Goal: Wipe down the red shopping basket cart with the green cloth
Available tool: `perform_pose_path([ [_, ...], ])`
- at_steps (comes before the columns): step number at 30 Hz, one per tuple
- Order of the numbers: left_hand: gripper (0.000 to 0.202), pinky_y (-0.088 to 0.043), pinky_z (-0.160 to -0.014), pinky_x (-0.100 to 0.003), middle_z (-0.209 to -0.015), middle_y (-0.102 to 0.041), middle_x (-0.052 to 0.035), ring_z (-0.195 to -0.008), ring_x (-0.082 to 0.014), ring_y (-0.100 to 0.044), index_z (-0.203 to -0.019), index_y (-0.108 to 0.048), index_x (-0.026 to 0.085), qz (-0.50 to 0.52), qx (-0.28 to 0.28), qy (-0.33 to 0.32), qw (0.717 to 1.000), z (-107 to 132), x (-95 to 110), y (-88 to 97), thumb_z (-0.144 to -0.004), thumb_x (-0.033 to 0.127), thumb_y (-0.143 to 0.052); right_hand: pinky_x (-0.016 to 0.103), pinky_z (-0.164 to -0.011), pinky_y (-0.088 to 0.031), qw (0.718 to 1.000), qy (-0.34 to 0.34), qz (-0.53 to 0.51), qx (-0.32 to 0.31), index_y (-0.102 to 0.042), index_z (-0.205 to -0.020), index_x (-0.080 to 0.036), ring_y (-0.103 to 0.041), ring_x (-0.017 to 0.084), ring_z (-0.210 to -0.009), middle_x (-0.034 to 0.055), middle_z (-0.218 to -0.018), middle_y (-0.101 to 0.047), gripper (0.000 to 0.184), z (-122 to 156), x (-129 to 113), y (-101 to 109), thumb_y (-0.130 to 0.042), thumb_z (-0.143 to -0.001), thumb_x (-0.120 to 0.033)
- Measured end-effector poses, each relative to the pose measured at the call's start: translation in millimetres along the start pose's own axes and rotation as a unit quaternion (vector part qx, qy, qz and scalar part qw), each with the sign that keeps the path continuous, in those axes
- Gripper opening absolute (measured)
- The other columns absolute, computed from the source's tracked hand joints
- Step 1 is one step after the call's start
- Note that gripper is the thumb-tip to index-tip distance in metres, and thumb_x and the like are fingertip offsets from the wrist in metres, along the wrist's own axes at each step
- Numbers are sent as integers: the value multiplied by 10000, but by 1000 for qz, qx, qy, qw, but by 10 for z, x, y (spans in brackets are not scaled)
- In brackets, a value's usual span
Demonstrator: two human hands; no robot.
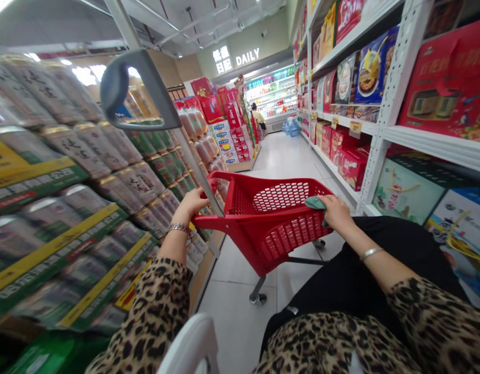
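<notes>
A red plastic shopping cart (pixel 277 218) with a latticed basket stands on small wheels directly in front of me. My left hand (pixel 191 203) is wrapped around its left rim, at the foot of a long grey pole (pixel 197 166) that ends in a grey loop handle (pixel 138 88). My right hand (pixel 335 213) presses on the right rim over a green cloth (pixel 316 203), whose edges show on both sides of the fingers. The basket's interior holds nothing that I can see.
Stacks of shrink-wrapped packs (pixel 80 197) line the left of the aisle. White shelving (pixel 384 119) with red gift boxes stands on the right. A person (pixel 257 117) stands far down the tiled aisle (pixel 279 161), near blue bottles and lit refrigerated shelves.
</notes>
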State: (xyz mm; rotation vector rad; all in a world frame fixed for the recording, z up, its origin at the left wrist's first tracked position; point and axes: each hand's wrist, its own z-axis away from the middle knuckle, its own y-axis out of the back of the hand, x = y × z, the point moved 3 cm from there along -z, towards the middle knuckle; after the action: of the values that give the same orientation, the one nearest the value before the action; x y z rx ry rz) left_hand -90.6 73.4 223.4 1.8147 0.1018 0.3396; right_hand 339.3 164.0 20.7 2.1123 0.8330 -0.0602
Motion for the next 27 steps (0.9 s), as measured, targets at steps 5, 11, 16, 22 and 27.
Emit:
perform_pose_path([
  [5, 385, -554, -835, -287, -963, -795, -55, -936, -282, -730, -1079, -778, 200, 0, -5, 4, 1000, 13, 91, -3, -781, 410, -656, 481, -939, -460, 995, -70, 48, -43, -650, -1379, -309, -562, 335, -1118, 129, -1369, -626, 609, -83, -466, -53, -506, -834, -79],
  [11, 393, -551, -832, -289, -966, -794, -67, -953, -283, -724, -1087, -779, 203, -1, 1, 6, 1000, -15, 134, -13, -784, 417, -649, 415, -914, -448, 989, 1, -7, -150, -545, -1494, -331, -587, 290, -1068, 111, -1362, -624, 652, -234, -1388, -7, -465, -899, -75],
  [16, 424, -544, -878, -292, -1009, -793, -68, -1015, -288, -712, -1072, -779, 216, 3, 4, -7, 1000, -65, 186, -30, -739, 461, -686, 456, -983, -441, 985, 80, -64, -140, -447, -1561, -308, -543, 309, -1176, 134, -1389, -587, 586, -313, -2076, 52, -551, -985, -295],
  [22, 421, -554, -850, -313, -975, -791, -76, -980, -322, -723, -1048, -775, 224, 2, -2, -5, 1000, -146, 202, -15, -717, 466, -684, 437, -980, -447, 989, 81, -56, -113, -525, -1495, -386, -543, 292, -1204, 86, -1453, -564, 448, -341, -2292, 40, -476, -1051, -415],
  [27, 340, -545, -783, -281, -741, -749, -24, -860, -286, -720, -996, -772, 216, -16, -14, 10, 1000, -155, 236, 6, -753, 420, -649, 395, -1010, -444, 988, 86, -51, -113, -570, -1460, -375, -558, 252, -1221, 69, -1434, -599, 432, -276, -1867, 55, -489, -1045, -288],
])
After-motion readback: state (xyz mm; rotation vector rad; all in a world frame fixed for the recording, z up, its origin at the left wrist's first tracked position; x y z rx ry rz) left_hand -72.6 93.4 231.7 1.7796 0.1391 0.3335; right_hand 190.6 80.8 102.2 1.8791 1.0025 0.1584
